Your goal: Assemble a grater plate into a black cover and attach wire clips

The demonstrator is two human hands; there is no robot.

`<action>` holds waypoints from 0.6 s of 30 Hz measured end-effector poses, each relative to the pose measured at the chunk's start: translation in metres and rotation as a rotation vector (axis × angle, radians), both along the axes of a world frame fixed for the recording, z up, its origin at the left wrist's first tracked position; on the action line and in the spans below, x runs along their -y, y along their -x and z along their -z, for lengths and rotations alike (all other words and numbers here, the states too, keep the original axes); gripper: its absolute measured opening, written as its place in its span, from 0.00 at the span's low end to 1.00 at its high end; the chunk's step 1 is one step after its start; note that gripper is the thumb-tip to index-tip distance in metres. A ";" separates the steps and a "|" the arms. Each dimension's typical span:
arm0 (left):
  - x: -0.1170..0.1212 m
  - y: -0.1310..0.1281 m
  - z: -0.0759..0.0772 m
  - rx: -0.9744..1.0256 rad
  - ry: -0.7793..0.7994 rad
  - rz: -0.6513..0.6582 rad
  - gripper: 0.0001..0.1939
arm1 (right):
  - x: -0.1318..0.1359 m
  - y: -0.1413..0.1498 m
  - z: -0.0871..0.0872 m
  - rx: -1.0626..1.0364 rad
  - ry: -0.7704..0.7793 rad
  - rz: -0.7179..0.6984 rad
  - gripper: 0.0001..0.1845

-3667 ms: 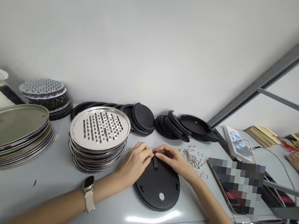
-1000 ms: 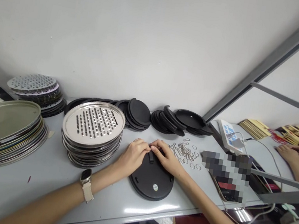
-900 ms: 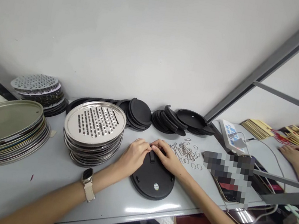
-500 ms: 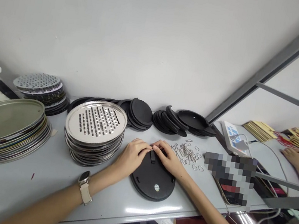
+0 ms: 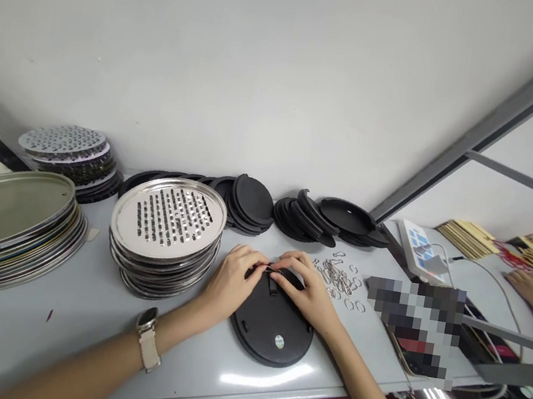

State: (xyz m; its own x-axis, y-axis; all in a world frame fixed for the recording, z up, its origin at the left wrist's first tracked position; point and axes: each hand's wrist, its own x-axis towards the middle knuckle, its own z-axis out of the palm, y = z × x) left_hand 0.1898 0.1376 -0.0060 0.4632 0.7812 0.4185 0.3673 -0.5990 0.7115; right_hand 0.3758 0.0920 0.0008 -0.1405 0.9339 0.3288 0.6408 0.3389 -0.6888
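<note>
A black round disc [image 5: 271, 325] lies flat on the grey table [image 5: 76, 318] in front of me. My left hand [image 5: 232, 280] and my right hand [image 5: 306, 287] meet at its far edge, above a small black tab [image 5: 273, 286]. Both hands pinch a thin metal ring [image 5: 270, 268] between their fingertips. A watch [image 5: 146, 337] is on my left wrist. Loose metal rings [image 5: 339, 280] lie scattered just right of my right hand.
A stack of perforated steel plates [image 5: 165, 227] stands left of my hands, plain steel trays [image 5: 4, 225] further left. Black discs [image 5: 304, 216] line the wall. A tablet [image 5: 417, 318] and cables lie right. Another person's hand [image 5: 532, 292] rests far right.
My hands stay at the disc's far edge and have lifted slightly, showing the thin ring between the fingertips. The view has shifted a little.
</note>
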 end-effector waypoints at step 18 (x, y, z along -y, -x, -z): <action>0.005 0.003 -0.011 0.132 0.111 0.073 0.02 | 0.008 -0.002 -0.007 -0.021 -0.127 0.019 0.05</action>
State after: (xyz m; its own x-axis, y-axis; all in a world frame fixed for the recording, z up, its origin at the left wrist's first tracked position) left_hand 0.1871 0.1322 0.0050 0.4667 0.7925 0.3927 0.2247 -0.5356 0.8140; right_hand 0.3782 0.0835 0.0080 -0.1146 0.8869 0.4474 0.6342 0.4120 -0.6542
